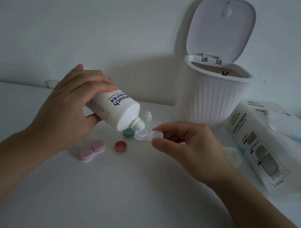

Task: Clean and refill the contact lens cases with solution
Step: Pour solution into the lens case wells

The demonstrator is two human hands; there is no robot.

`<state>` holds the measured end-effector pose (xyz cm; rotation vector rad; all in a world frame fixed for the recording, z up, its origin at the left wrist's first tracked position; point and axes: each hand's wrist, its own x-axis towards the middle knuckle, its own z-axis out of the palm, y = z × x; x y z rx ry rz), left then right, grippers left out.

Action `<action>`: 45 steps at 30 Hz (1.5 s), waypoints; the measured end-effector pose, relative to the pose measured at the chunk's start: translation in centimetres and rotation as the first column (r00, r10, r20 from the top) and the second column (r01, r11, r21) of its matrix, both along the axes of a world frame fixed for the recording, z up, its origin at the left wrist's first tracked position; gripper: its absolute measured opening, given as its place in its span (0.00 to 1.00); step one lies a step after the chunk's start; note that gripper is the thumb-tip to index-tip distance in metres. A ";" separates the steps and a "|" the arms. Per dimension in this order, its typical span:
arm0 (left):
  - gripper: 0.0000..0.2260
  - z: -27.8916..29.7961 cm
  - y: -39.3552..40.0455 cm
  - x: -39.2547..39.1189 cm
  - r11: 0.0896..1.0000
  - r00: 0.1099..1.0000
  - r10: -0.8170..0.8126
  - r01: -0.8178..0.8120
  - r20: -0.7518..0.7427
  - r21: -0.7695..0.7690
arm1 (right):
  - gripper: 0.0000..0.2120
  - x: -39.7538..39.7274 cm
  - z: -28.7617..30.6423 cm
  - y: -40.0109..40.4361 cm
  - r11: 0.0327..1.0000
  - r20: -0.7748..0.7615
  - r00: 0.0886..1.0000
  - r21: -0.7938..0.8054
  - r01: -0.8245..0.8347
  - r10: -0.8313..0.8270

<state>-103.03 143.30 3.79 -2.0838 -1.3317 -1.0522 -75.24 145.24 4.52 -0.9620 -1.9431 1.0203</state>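
Observation:
My left hand (pixel 73 100) grips a white solution bottle (pixel 118 108), tipped nozzle-down to the right. Its nozzle sits over the left well of a clear, uncapped lens case (pixel 145 134). My right hand (pixel 187 140) pinches the case's right well between thumb and forefinger, just above the table. A green cap (pixel 128 133) lies behind the case and an orange-brown cap (pixel 120 146) lies in front of it, open side up. A pink lens case (pixel 91 150) with both caps on rests near my left wrist. The bottle's small white cap (pixel 148 116) stands behind.
A white ribbed bin (pixel 213 96) with its lid up stands at the back against the wall. A tissue paper pack (pixel 272 147) lies at the right, with a crumpled tissue (pixel 233 155) beside it. The white table (pixel 130 200) stretches toward me.

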 end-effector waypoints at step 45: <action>0.35 -0.1 -0.4 0.0 0.998 0.993 0.033 -0.027 0.114 -0.055 | 0.05 0.1 -0.4 0.6 1.000 -0.030 0.999 0.013 0.011 -0.011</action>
